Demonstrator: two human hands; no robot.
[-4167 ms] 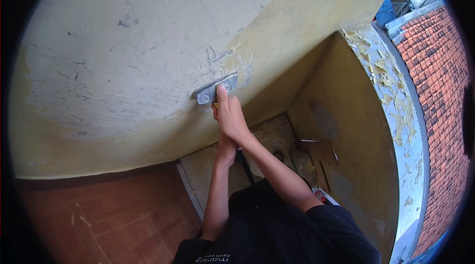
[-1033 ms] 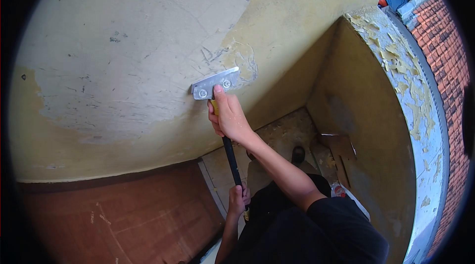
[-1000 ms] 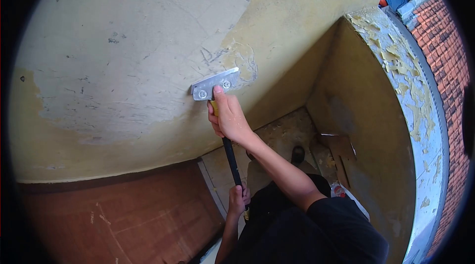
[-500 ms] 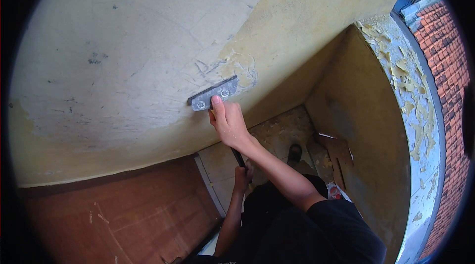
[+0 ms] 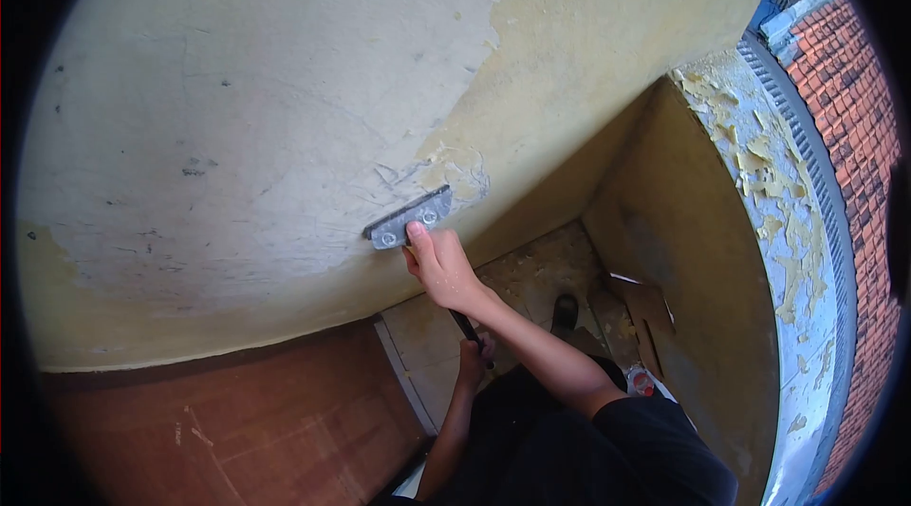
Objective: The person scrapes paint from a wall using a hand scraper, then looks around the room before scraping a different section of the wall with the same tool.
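Note:
A wide-bladed scraper (image 5: 408, 221) with two round bolts on its head meets the wall (image 5: 285, 126), where paint is partly stripped to a pale surface. My right hand (image 5: 439, 267) is closed around it just below the blade, thumb pressed on the metal head. Lower down, my left hand (image 5: 474, 359) grips the black handle (image 5: 463, 324) of the same scraper; some of its fingers are hidden behind the handle. Yellow paint (image 5: 512, 60) still covers the wall to the right, with a cracked, scratched patch (image 5: 460, 172) just above the blade.
A reddish-brown panel (image 5: 237, 421) lies below the wall at left. At right stands a low parapet (image 5: 702, 250) with flaking paint (image 5: 759, 159) on its top, and orange roof tiles (image 5: 854, 79) beyond. Brown cardboard-like pieces (image 5: 645, 311) and a dark shoe (image 5: 566, 311) are on the tiled floor.
The scraper and both hands appear lower in the view. Relative to the scratched patch, the blade has slid down the wall. Both hands keep their hold.

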